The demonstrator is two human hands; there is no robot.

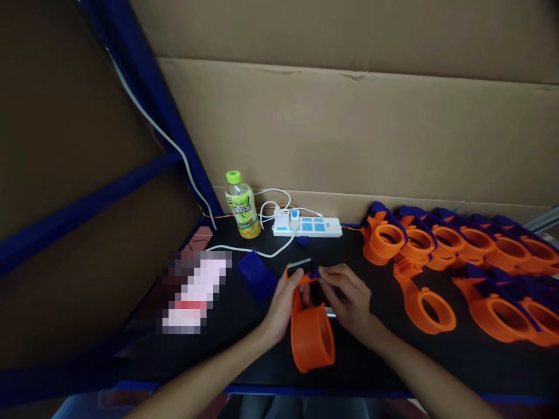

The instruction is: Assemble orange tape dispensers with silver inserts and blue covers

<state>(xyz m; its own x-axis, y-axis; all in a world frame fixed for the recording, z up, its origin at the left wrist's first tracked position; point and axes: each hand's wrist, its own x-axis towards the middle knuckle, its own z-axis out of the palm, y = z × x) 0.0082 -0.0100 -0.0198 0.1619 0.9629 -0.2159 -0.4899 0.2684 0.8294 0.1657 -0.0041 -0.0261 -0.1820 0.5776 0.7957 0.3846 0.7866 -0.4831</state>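
My left hand (282,305) is closed around the head of an orange tape dispenser (311,343), whose round hub hangs down toward me. A dark serrated blade strip (300,266) runs along the top of that head. On the other side, my right hand (349,299) has thumb and forefinger pinched on a small blue part (315,272) at the head's right end. Fingers partly cover where the blue part meets the dispenser. Left of my hands lies a flat blue plastic piece (256,276) on the black tabletop (244,355).
Orange dispensers with blue parts (419,240) stand in rows at right, and one all-orange dispenser (430,308) lies nearer. A white power strip (329,227) with cables and a drink bottle (243,209) are at the back. Cardboard (349,128) walls the rear; a blue frame post (161,105) rises at left.
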